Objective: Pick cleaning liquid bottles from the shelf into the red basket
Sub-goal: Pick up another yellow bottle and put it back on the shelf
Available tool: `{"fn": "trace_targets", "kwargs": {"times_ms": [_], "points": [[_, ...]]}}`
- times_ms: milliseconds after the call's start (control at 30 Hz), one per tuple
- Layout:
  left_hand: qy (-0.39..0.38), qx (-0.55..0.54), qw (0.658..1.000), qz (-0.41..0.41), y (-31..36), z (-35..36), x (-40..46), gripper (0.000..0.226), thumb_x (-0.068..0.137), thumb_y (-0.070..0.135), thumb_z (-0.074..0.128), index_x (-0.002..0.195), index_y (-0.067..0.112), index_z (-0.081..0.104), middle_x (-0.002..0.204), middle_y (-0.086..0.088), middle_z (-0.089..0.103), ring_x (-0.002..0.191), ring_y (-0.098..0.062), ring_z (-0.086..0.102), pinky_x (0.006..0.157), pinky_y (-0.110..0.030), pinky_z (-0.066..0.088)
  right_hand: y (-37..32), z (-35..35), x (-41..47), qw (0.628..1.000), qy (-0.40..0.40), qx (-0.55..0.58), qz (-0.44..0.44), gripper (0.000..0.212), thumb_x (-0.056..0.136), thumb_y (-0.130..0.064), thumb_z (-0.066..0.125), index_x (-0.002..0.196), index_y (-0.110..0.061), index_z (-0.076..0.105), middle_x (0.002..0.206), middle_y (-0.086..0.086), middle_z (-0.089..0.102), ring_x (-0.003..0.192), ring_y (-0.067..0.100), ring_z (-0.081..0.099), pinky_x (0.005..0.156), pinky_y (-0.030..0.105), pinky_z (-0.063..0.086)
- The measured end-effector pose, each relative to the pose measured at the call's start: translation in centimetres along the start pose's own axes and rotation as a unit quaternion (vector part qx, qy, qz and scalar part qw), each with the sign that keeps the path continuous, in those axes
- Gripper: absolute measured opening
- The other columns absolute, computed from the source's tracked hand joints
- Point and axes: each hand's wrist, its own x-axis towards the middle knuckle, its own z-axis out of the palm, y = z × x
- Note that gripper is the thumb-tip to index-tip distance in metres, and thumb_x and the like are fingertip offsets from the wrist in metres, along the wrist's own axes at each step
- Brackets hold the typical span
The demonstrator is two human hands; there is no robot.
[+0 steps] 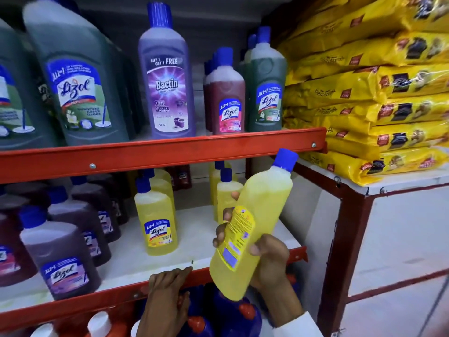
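1. Yellow bottle (pixel 252 229) held clear of the shelf (pixel 155 154), tilted with blue cap (pixel 284 159) toward 1 o'clock and base toward 7 o'clock.
2. Right hand (pixel 264 254) closed round the lower half of the bottle: thumb (pixel 255 249) on the back label, fingertips (pixel 224 216) curling in from the 9 o'clock side, palm at 4 o'clock of the body.
3. Grip sits low on the bottle, so most of the liquid's weight lies above the hand, toward 1 o'clock.
4. Left hand (pixel 167 288) laid flat on the red shelf edge (pixel 116 295) at 8 o'clock of the bottle, fingers spread, holding nothing.
5. Red basket not in view; position cannot be told.
6. Risks from here:
   - Top-heavy hold likely to let the bottle rotate or slip through the fingers on a quick swing, smooth plastic giving little friction.
   - Cap close under the upper red rail at 12 o'clock; lifting straight up may knock it.
   - Base hangs just over the blue bottles (pixel 233 312) on the lowest tier; dropping low could topple them.
   - Second yellow bottle (pixel 155 220) stands at 9 o'clock, near enough for a sideways sweep to clip it.
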Motion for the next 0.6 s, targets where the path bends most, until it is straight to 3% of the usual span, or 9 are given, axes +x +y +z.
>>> {"fn": "trace_targets", "kwargs": {"times_ms": [67, 100, 167, 233, 267, 367, 467, 600], "points": [[-0.005, -0.005, 1.000, -0.003, 0.1, -0.2, 0.0, 0.057, 0.059, 0.025, 0.067, 0.116, 0.020, 0.068, 0.099, 0.000, 0.073, 0.091, -0.015, 0.056, 0.083, -0.028, 0.031, 0.0, 0.6, 0.6, 0.978, 0.111, -0.158, -0.083, 0.070, 0.042, -0.020, 0.070, 0.108, -0.003, 0.055, 0.088, 0.017, 0.056, 0.073, 0.031, 0.056, 0.068, 0.042, 0.048], [-0.004, -0.007, 1.000, -0.003, 0.1, -0.2, 0.0, 0.057, 0.060, 0.025, 0.067, 0.116, 0.019, 0.068, 0.099, -0.001, 0.073, 0.092, -0.015, 0.055, 0.084, -0.029, 0.031, 0.1, 0.7, 1.2, 0.949, 0.171, -0.242, -0.112, 0.067, 0.046, -0.022, 0.071, 0.110, -0.009, 0.054, 0.085, 0.009, 0.060, 0.073, 0.025, 0.058, 0.064, 0.041, 0.050], [0.001, -0.009, 1.000, 0.001, 0.2, -0.2, 0.1, 0.056, 0.059, 0.023, 0.068, 0.115, 0.017, 0.068, 0.099, -0.004, 0.073, 0.092, -0.012, 0.047, 0.085, -0.031, 0.031, 0.6, 0.8, 1.4, 0.882, 0.256, -0.363, -0.160, 0.074, 0.052, -0.027, 0.076, 0.120, -0.027, 0.048, 0.093, -0.010, 0.065, 0.080, 0.011, 0.064, 0.064, 0.029, 0.056], [0.003, -0.016, 1.000, -0.003, 0.3, -0.2, 0.1, 0.055, 0.060, 0.022, 0.068, 0.115, 0.016, 0.069, 0.101, -0.005, 0.073, 0.093, -0.011, 0.043, 0.086, -0.032, 0.031, 1.1, 0.7, 1.6, 0.822, 0.312, -0.437, -0.188, 0.089, 0.055, -0.031, 0.082, 0.131, -0.037, 0.036, 0.114, -0.012, 0.059, 0.097, 0.002, 0.060, 0.071, 0.020, 0.056], [0.000, -0.018, 1.000, -0.004, 0.3, -0.2, 0.1, 0.055, 0.060, 0.022, 0.067, 0.116, 0.017, 0.068, 0.102, -0.005, 0.073, 0.094, -0.012, 0.044, 0.087, -0.032, 0.031, 1.4, 0.6, 1.8, 0.792, 0.331, -0.474, -0.196, 0.095, 0.056, -0.031, 0.085, 0.134, -0.037, 0.032, 0.122, -0.011, 0.054, 0.103, 0.002, 0.056, 0.078, 0.023, 0.057], [-0.016, -0.019, 1.000, -0.010, 0.3, -0.3, 0.1, 0.056, 0.062, 0.022, 0.066, 0.117, 0.017, 0.067, 0.104, -0.005, 0.072, 0.095, -0.020, 0.059, 0.088, -0.031, 0.031, 1.7, 0.0, 2.5, 0.732, 0.350, -0.547, -0.205, 0.099, 0.061, -0.033, 0.090, 0.138, -0.034, 0.028, 0.129, -0.010, 0.042, 0.118, 0.013, 0.048, 0.095, 0.052, 0.053], [-0.013, -0.015, 1.000, -0.013, 0.4, -0.3, 0.0, 0.057, 0.061, 0.021, 0.067, 0.118, 0.018, 0.066, 0.105, -0.005, 0.072, 0.091, -0.028, 0.065, 0.089, -0.030, 0.031, 2.2, -1.1, 3.0, 0.726, 0.349, -0.557, -0.200, 0.099, 0.062, -0.035, 0.090, 0.139, -0.031, 0.028, 0.132, -0.003, 0.044, 0.120, 0.019, 0.048, 0.095, 0.056, 0.051], [-0.001, -0.031, 0.999, -0.024, 0.5, -0.3, -0.2, 0.058, 0.070, 0.020, 0.065, 0.127, 0.022, 0.059, 0.115, -0.003, 0.067, 0.102, -0.024, 0.058, 0.098, -0.030, 0.029, 2.1, -3.6, 4.2, 0.777, 0.335, -0.503, -0.177, 0.100, 0.059, -0.034, 0.093, 0.137, -0.027, 0.031, 0.130, 0.003, 0.052, 0.116, 0.021, 0.056, 0.091, 0.042, 0.057]]}}
